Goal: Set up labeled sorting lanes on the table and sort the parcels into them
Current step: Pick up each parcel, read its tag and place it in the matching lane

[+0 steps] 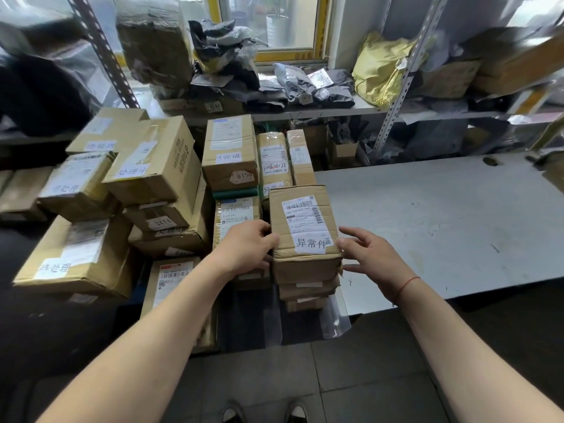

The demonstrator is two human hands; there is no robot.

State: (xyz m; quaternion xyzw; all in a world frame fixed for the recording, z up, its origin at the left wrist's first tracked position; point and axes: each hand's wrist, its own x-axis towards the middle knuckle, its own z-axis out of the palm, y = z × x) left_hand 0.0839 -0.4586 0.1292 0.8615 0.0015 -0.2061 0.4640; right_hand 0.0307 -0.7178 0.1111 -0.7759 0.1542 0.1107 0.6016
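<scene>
A brown cardboard parcel with a shipping label and a white slip reading 异常件 tops a short stack at the left end of the grey table. My left hand grips its left side with curled fingers. My right hand hovers at its right side, fingers spread and relaxed, thumb near the corner. Behind it stand more parcels, one with a slip reading 已完成 and a narrow one with handwritten numbers. To the left, several boxes carry slips reading 处理中 and 待处理.
Metal shelving behind the table holds grey mailer bags, a yellow sack and wrapped bundles. A clear plastic bag hangs off the table's front edge. My feet stand on a tiled floor.
</scene>
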